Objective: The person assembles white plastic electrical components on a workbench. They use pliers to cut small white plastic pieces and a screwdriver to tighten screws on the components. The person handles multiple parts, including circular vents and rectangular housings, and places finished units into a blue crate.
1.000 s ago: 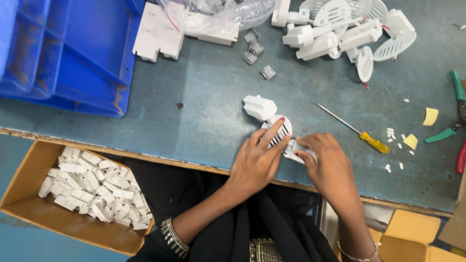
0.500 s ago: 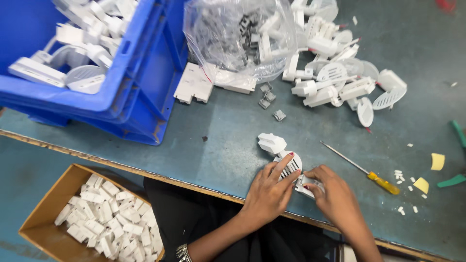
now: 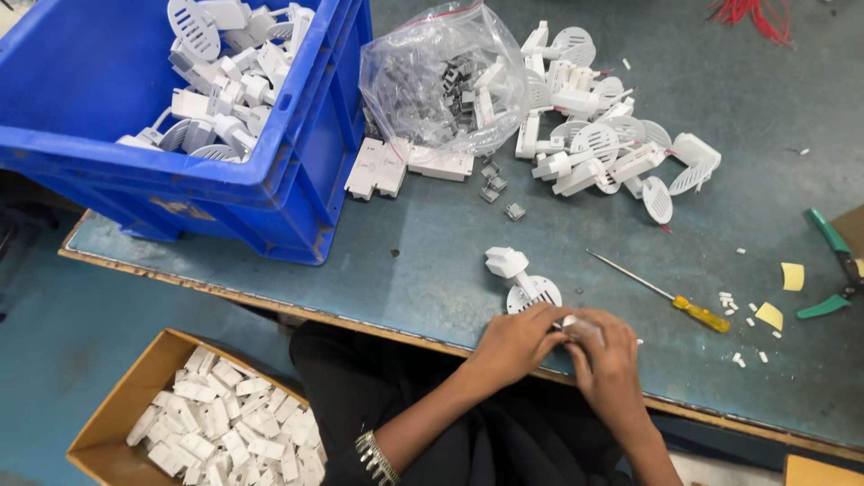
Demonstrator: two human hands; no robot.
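White plastic is what you are working with: a small white part [image 3: 576,322] is sitting between your two hands at the near edge of the bench [image 3: 432,270]. Your left hand [image 3: 515,342] is lying curled over it from the left, fingers bent and closed down so that the fingertips are meeting the part. Your right hand [image 3: 612,360] is cupping it from the right, fingers folded in and thumb pressing toward the left hand, so both hands are pinching the same piece. Most of the part is hidden by your fingers, and you cannot tell its exact shape.

Just beyond your left hand's fingertips, a white slotted disc piece [image 3: 533,292] is resting on the bench, touching or nearly touching them, with another white block-shaped piece [image 3: 506,262] lying just behind it. To the right of your hands, a thin screwdriver with a yellow handle [image 3: 700,314] is lying apart from them, pointing away to the upper left.

Farther back, a heap of white plastic pieces [image 3: 612,153] is spreading across the bench beside a clear plastic bag [image 3: 441,81] of small parts. A blue crate [image 3: 270,180] holding more white pieces is standing at the left. Green-handled pliers [image 3: 832,270] are lying at the right edge. Below the bench, a cardboard box [image 3: 117,423] of small white pieces is sitting by your lap.
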